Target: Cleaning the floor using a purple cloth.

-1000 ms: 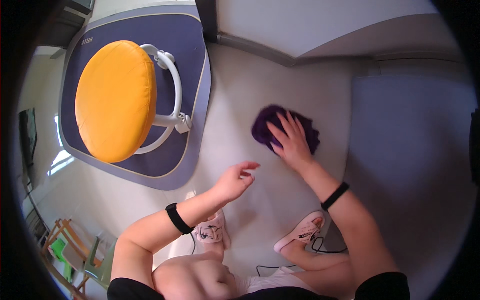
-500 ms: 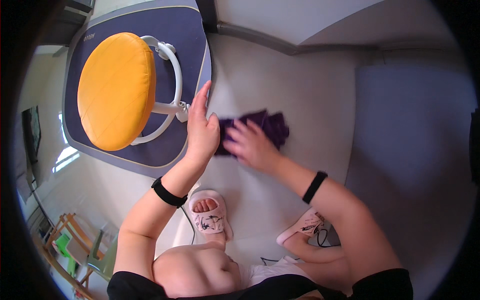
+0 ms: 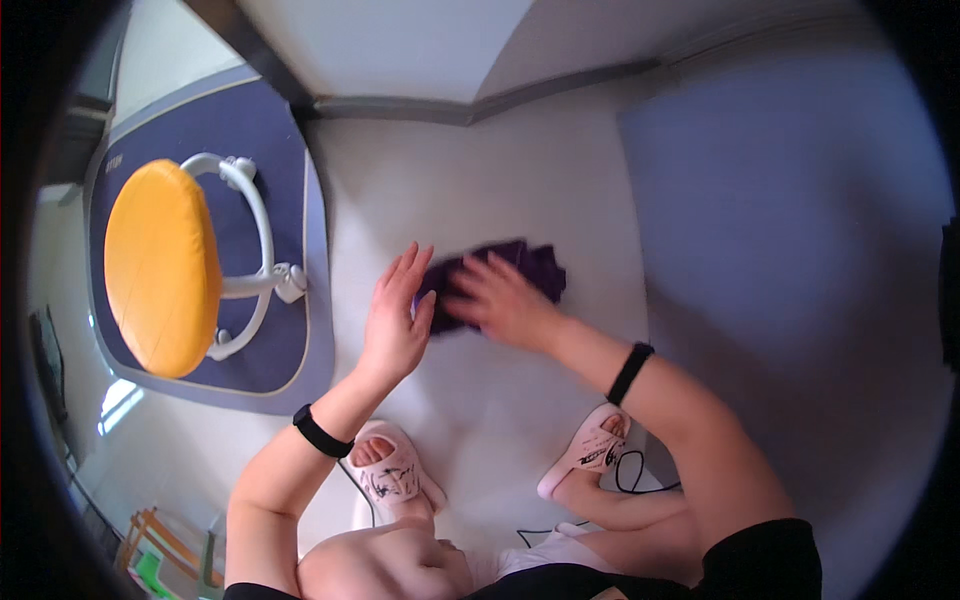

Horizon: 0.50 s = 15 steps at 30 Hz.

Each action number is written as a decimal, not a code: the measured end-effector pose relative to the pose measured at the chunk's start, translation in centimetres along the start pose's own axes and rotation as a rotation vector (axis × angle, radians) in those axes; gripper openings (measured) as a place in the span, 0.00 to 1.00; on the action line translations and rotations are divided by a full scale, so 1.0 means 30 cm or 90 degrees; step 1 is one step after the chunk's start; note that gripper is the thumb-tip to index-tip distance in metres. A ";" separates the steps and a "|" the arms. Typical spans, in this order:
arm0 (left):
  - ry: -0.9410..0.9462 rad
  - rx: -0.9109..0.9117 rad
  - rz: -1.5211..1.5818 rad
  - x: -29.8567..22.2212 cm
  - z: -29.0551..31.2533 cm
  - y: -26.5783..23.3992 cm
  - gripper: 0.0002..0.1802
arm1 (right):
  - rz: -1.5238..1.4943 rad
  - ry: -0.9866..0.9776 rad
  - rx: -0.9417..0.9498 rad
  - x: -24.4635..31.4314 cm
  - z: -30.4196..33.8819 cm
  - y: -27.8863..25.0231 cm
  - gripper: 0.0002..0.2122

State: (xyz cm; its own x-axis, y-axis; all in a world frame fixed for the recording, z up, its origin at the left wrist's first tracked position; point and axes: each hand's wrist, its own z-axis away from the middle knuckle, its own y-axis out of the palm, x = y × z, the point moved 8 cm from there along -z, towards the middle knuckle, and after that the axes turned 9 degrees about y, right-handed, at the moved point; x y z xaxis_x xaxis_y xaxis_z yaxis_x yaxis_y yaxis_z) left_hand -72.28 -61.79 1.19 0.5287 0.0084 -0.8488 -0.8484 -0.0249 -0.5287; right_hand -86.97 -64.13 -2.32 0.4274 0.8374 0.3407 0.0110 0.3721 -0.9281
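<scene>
On the floor, to the right of the mat, the cloth lies with its long axis running left to right, its right end slanting slightly away from the person. Over its left and middle part is the right hand, palm down, its grip open with the fingers spread and blurred. At the cloth's left end the left hand has an open, empty grip, fingers pointing away from the person.
</scene>
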 end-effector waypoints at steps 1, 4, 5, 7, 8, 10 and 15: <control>0.013 0.010 0.004 -0.030 -0.034 0.014 0.32 | -0.014 0.074 -0.021 -0.091 -0.049 -0.052 0.32; 0.053 0.038 -0.047 -0.040 -0.093 0.058 0.36 | -0.042 0.200 -0.123 -0.302 -0.138 -0.174 0.32; 0.061 0.040 -0.043 -0.047 -0.111 0.064 0.36 | -0.031 0.244 -0.148 -0.371 -0.145 -0.193 0.32; 0.057 0.109 -0.146 -0.043 -0.143 0.085 0.44 | -0.013 0.343 -0.214 -0.511 -0.135 -0.223 0.31; 0.061 0.109 -0.146 -0.035 -0.153 0.085 0.44 | -0.009 0.398 -0.254 -0.573 -0.126 -0.242 0.31; 0.071 0.175 -0.274 -0.006 -0.163 0.111 0.55 | 0.046 0.489 -0.295 -0.696 -0.108 -0.280 0.30; 0.073 0.183 -0.299 0.039 -0.157 0.112 0.62 | 0.074 0.547 -0.313 -0.836 -0.121 -0.336 0.30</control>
State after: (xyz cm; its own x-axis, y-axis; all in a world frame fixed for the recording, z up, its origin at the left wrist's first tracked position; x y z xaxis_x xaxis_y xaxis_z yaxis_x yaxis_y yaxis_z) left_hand -74.39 -66.58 -1.54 0.8367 -0.1569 -0.5247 -0.4858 0.2295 -0.8434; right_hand -94.51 -90.34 -2.07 0.9567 0.2114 0.1999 0.2178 -0.0644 -0.9739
